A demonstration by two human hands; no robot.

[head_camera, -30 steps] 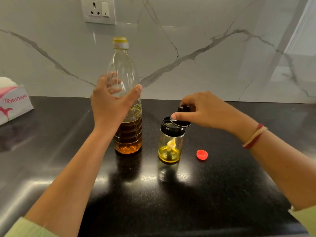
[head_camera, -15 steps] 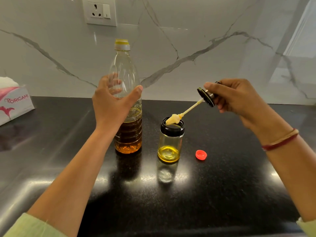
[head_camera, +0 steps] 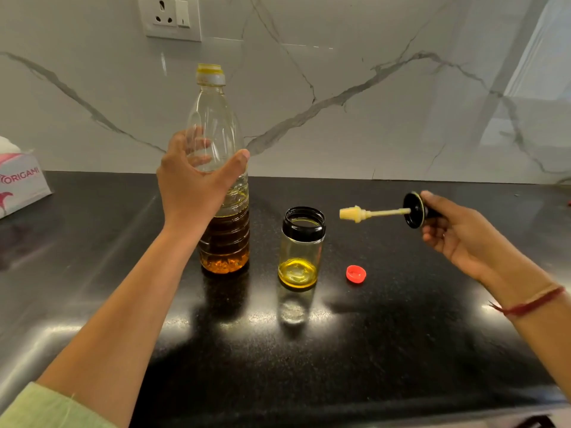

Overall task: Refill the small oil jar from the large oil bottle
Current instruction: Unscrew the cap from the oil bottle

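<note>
The large oil bottle (head_camera: 223, 193) stands upright on the black countertop (head_camera: 401, 350), its neck uncapped and dark amber oil filling only its lower part. The left hand (head_camera: 194, 183) is wrapped round the bottle's clear middle: the thumb presses the side facing the jar, and the fingers, curled round the far side, show through the plastic.

At the bottle's 3 o'clock, just beside it but not touching, is the small oil jar (head_camera: 302, 248). It is clear glass with a black collar, its mouth is open, and a shallow pool of yellow oil lies at the bottom.

At the jar's 2 o'clock the right hand (head_camera: 457, 233) holds the black jar lid (head_camera: 414, 210) in the air, fingers closed on its knob. The lid is turned on its side, so its pale dipper stem (head_camera: 370, 213) points level toward 9 o'clock, its tip short of the jar's mouth. A red thread (head_camera: 531, 304) circles that wrist.

A small red cap (head_camera: 356, 274) lies on the counter at the jar's 4 o'clock, apart from it. Far off at the bottle's 9 o'clock, a tissue box (head_camera: 21, 183) sits against the marble wall, and a wall socket (head_camera: 169, 17) is up at 11 o'clock.
</note>
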